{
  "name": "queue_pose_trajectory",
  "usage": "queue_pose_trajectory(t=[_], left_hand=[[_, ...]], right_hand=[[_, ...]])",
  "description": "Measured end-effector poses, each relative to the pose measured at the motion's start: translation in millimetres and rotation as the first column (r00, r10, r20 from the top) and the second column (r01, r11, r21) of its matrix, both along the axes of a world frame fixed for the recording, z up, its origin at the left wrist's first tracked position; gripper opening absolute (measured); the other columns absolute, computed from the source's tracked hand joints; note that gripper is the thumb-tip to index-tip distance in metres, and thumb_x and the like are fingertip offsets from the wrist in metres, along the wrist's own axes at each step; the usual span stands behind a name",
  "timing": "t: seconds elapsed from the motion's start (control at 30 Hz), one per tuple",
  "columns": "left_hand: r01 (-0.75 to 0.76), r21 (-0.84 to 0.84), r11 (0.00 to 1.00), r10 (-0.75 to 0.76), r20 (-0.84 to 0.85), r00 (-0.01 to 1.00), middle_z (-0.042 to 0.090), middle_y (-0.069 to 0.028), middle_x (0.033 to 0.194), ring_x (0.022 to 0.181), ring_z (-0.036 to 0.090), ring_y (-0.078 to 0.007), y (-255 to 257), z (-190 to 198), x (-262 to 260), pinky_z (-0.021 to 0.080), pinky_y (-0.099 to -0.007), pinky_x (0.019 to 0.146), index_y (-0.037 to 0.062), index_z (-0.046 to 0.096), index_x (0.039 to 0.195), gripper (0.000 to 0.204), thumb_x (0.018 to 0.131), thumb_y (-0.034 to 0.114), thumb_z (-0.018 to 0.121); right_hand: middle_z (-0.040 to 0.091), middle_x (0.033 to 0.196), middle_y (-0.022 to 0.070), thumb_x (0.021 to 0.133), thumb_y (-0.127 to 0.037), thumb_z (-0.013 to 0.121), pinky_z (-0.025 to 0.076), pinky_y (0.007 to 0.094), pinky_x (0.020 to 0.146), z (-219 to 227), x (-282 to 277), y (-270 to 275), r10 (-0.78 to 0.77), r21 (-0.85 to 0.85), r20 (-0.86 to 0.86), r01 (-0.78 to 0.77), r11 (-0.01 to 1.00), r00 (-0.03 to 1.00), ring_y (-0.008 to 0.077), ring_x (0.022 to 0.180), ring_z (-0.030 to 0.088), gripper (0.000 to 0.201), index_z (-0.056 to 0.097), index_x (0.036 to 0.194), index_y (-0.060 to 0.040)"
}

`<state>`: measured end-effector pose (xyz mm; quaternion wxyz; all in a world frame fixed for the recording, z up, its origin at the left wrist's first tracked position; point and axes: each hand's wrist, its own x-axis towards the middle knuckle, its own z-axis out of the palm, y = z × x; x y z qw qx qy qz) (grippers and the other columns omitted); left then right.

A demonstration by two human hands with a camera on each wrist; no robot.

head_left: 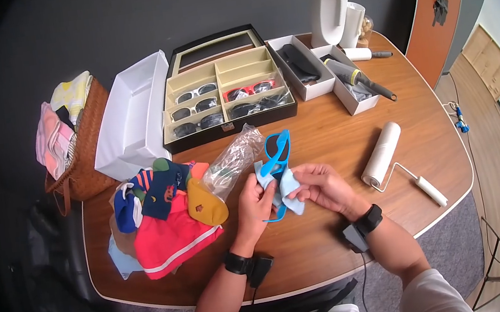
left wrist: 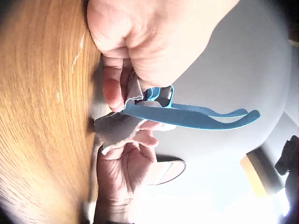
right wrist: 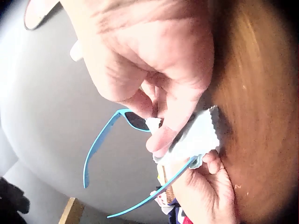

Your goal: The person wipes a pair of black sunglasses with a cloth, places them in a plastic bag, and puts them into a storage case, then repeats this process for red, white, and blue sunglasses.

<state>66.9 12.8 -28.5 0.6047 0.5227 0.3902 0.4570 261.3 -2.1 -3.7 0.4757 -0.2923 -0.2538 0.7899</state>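
Blue sunglasses [head_left: 275,166] with dark lenses are held over the near middle of the table, their temples unfolded. My left hand [head_left: 254,210] grips them at one side, with part of a pale blue cleaning cloth [head_left: 290,191] under its fingers. From the other side my right hand [head_left: 328,190] pinches the cloth between thumb and fingers, right at the frame. The right wrist view shows the cloth [right wrist: 196,137] with a zigzag edge, draped across the front of the glasses. In the left wrist view both temples [left wrist: 187,116] point away from the hands; the cloth and fingers hide much of the lenses.
A clear plastic sleeve [head_left: 235,161] and piled socks [head_left: 174,221] lie left. Behind stand a display case [head_left: 234,125] of sunglasses, a white box [head_left: 133,117] and a basket [head_left: 83,145]. A lint roller [head_left: 382,155] lies right; narrow boxes [head_left: 316,88] and a white vase [head_left: 329,6] stand behind.
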Motion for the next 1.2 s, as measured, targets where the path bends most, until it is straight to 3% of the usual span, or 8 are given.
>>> queue_pose_trajectory(t=[0.2, 0.3, 0.5, 0.6, 0.73, 0.83, 1.1, 1.2], left_hand=[[0.068, -0.032, 0.997, -0.066, 0.071, 0.995, 0.066, -0.0061, 0.091, 0.074, 0.062, -0.0074, -3.2, 10.0, -1.1, 0.049, -0.0218, 0.055, -0.0003, 0.050, 0.113, 0.018, 0.096, 0.004, 0.057], [0.029, 0.055, 0.998, -0.033, 0.066, 0.997, 0.066, -0.0067, 0.086, 0.065, 0.063, -0.0093, -0.8, 3.2, -0.4, 0.049, -0.0224, 0.051, 0.0010, 0.050, 0.106, 0.014, 0.097, 0.008, 0.058], [0.054, 0.055, 0.997, -0.057, 0.054, 0.997, 0.063, -0.0020, 0.089, 0.073, 0.059, -0.0053, -6.1, 17.6, -1.8, 0.048, -0.0217, 0.058, 0.0011, 0.055, 0.110, 0.016, 0.097, 0.009, 0.060], [0.025, 0.128, 0.991, -0.017, -0.066, 0.998, 0.063, -0.0016, 0.085, 0.071, 0.060, -0.0059, -8.8, 27.3, -0.8, 0.049, -0.0217, 0.057, 0.0017, 0.056, 0.107, 0.014, 0.097, 0.011, 0.059], [0.108, 0.003, 0.994, -0.108, -0.009, 0.994, 0.064, -0.0027, 0.083, 0.068, 0.062, -0.0069, -5.8, 16.0, -4.4, 0.051, -0.0218, 0.054, 0.0018, 0.056, 0.105, 0.015, 0.098, 0.015, 0.058], [0.149, -0.003, 0.989, -0.149, -0.012, 0.989, 0.066, -0.0037, 0.084, 0.067, 0.062, -0.0069, -5.0, 11.6, -5.4, 0.051, -0.0216, 0.053, 0.0016, 0.055, 0.106, 0.016, 0.099, 0.016, 0.058], [0.089, 0.001, 0.996, -0.089, -0.013, 0.996, 0.065, -0.0026, 0.081, 0.066, 0.062, -0.0076, -9.3, 20.3, 0.7, 0.050, -0.0216, 0.052, 0.0000, 0.057, 0.112, 0.020, 0.096, 0.011, 0.060], [0.119, -0.025, 0.993, -0.119, 0.001, 0.993, 0.066, -0.0037, 0.085, 0.064, 0.062, -0.0065, -6.7, 8.2, -1.5, 0.049, -0.0207, 0.050, 0.0007, 0.054, 0.104, 0.013, 0.097, 0.010, 0.059]], right_hand=[[0.067, 0.087, 0.0111, 0.095, -0.010, 0.062, 0.054, 0.0230, 0.055, -2.8, -2.4, 0.2, -0.028, 0.030, 0.172, 0.023, 0.999, 0.985, 0.0163, 0.067, 0.069, 0.020, 0.058, 0.108, 0.0039], [0.064, 0.077, 0.0060, 0.094, -0.011, 0.064, 0.047, 0.0208, 0.047, 1.3, -3.9, -0.5, -0.037, 0.062, 0.226, 0.024, 0.998, 0.973, 0.0119, 0.053, 0.061, 0.018, 0.054, 0.105, -0.0001], [0.060, 0.067, 0.0019, 0.094, -0.011, 0.065, 0.035, 0.0201, 0.043, 2.0, -11.9, -4.6, -0.022, 0.176, 0.431, -0.060, 0.983, 0.902, 0.0062, 0.044, 0.047, 0.019, 0.053, 0.105, -0.0022], [0.059, 0.067, -0.0004, 0.094, -0.011, 0.065, 0.035, 0.0204, 0.046, 5.3, -15.1, -6.2, -0.098, 0.245, 0.480, -0.026, 0.969, 0.872, 0.0035, 0.050, 0.047, 0.013, 0.056, 0.098, -0.0022], [0.060, 0.072, -0.0025, 0.093, -0.009, 0.066, 0.040, 0.0196, 0.051, -8.9, -19.6, -5.4, -0.223, 0.341, 0.506, 0.044, 0.939, 0.833, 0.0021, 0.059, 0.050, 0.011, 0.058, 0.095, -0.0023], [0.062, 0.079, -0.0014, 0.092, -0.008, 0.066, 0.045, 0.0196, 0.058, -18.4, -13.3, -3.5, -0.244, 0.398, 0.594, -0.016, 0.917, 0.767, 0.0023, 0.068, 0.055, 0.011, 0.059, 0.098, -0.0020], [0.065, 0.088, 0.0011, 0.092, -0.007, 0.067, 0.051, 0.0227, 0.069, -12.0, -16.4, -3.9, -0.306, 0.413, 0.502, 0.087, 0.907, 0.809, 0.0063, 0.077, 0.060, 0.014, 0.059, 0.101, -0.0001], [0.066, 0.089, 0.0014, 0.092, -0.007, 0.067, 0.051, 0.0234, 0.070, -11.5, -17.2, -4.5, -0.289, 0.396, 0.501, 0.081, 0.915, 0.816, 0.0062, 0.078, 0.060, 0.014, 0.059, 0.102, 0.0001]])
